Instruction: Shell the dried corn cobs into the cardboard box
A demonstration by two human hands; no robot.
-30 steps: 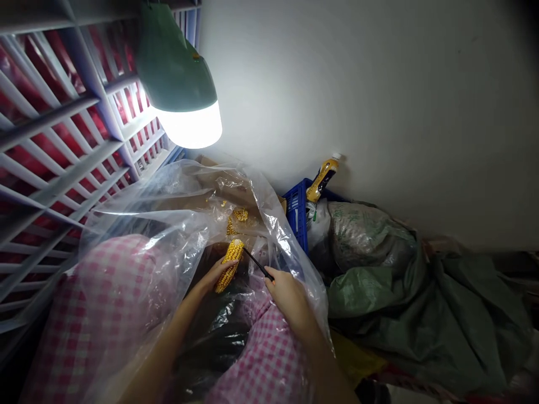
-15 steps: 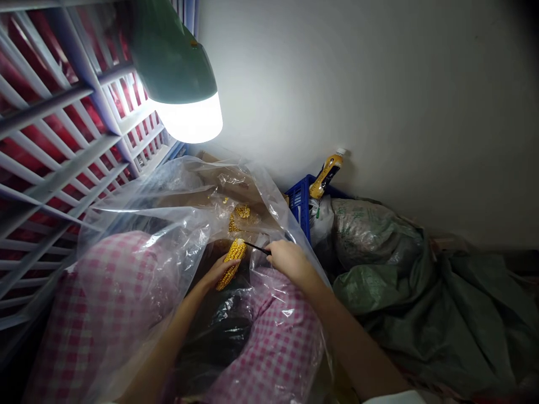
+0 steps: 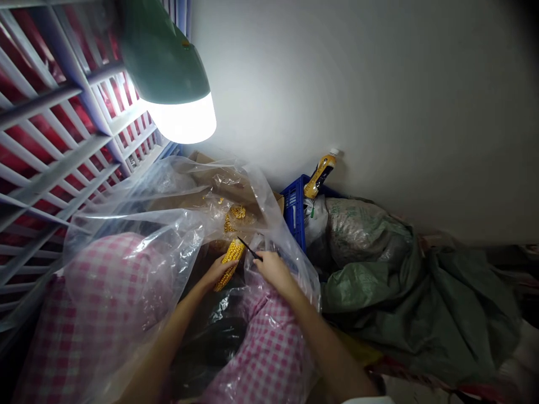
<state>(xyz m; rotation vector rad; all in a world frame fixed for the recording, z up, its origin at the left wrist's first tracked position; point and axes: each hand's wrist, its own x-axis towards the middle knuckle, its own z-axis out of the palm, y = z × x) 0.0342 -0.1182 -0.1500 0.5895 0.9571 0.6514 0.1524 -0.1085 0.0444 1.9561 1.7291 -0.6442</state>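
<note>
My left hand [image 3: 215,272] is shut around a yellow corn cob [image 3: 229,265], which is partly stripped of kernels. My right hand [image 3: 273,269] grips a thin black spike-like tool [image 3: 249,248], and its tip points up and left, just above the cob's top end. A clear plastic sheet [image 3: 177,216] drapes around both hands and over my pink gingham trousers [image 3: 269,353]. Beyond the cob, loose clumps of corn kernels [image 3: 238,212] lie on the plastic.
A glowing lamp with a green shade [image 3: 172,90] hangs close at upper left, before a white-and-red plastic lattice crate [image 3: 54,129]. A blue crate [image 3: 295,216], a yellow-drink bottle [image 3: 320,175] and green sacks [image 3: 379,286] stand against a white wall [image 3: 357,101].
My right hand has moved left and closer to the cob. The black tool has swung from nearly level to slanting up-left. The cob stays in my left hand.
</note>
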